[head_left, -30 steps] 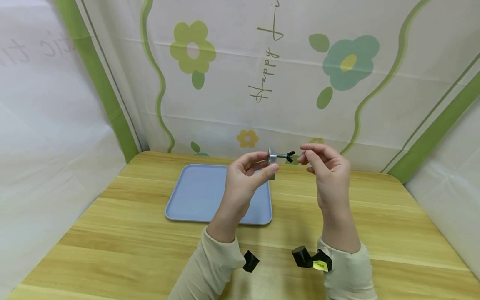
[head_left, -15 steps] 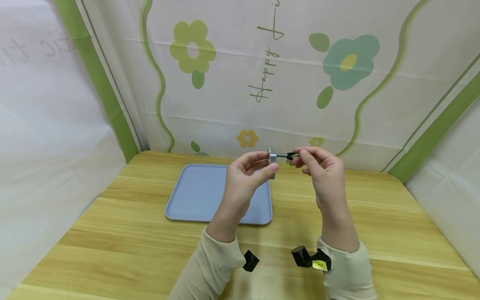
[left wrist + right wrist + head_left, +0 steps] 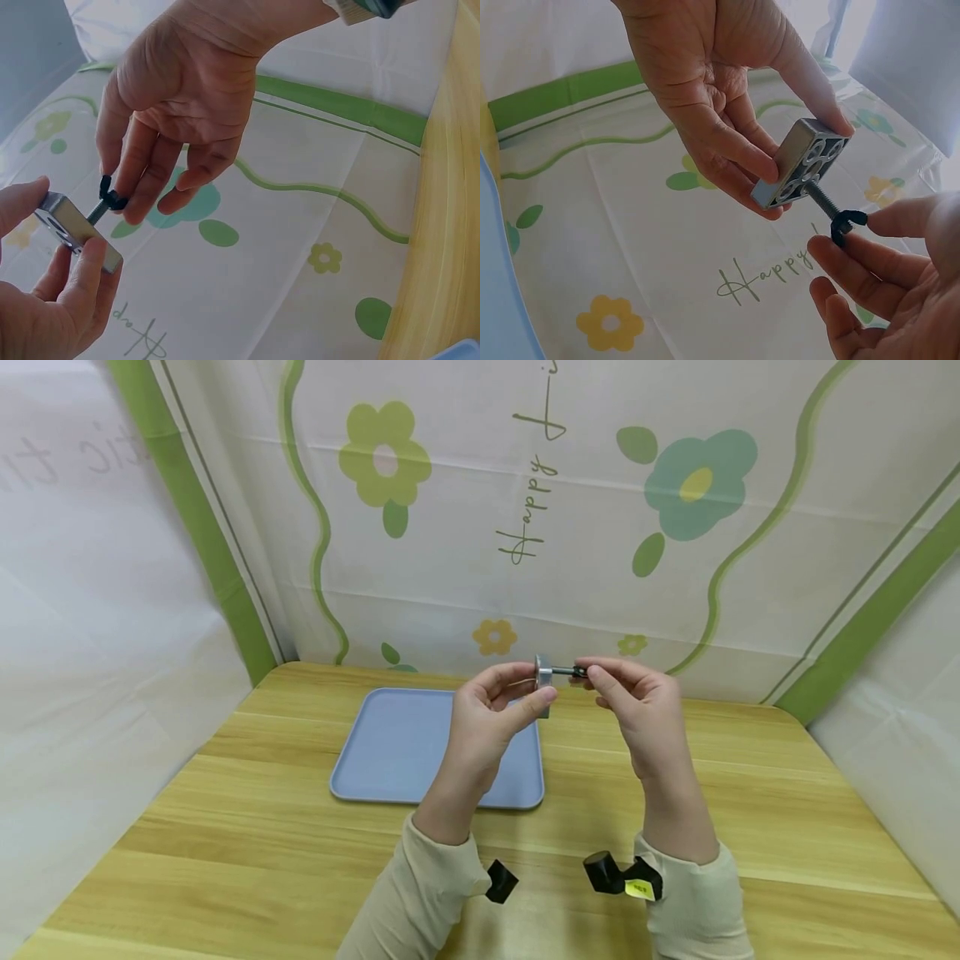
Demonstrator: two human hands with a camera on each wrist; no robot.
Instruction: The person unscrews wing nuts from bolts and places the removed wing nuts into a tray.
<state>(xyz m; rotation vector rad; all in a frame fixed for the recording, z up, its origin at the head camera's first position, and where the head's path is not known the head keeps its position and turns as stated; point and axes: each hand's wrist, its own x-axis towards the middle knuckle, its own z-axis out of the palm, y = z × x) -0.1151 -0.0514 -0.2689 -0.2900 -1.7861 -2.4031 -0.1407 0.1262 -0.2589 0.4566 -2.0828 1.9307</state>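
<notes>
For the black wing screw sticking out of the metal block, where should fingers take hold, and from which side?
Probably by the two wings of the black wing screw, coming from the free end, opposite the metal block. The head flares wider than the thread and stands clear of the block, which the left hand holds. The right hand already touches it there.

Three views of my hands at the bench

My head camera looks forward and down over the bench [image 3: 750, 827]; both wrist cameras sit close, facing up across the metal block [image 3: 75, 229] and wing screw [image 3: 845, 222], which all three share.
</notes>
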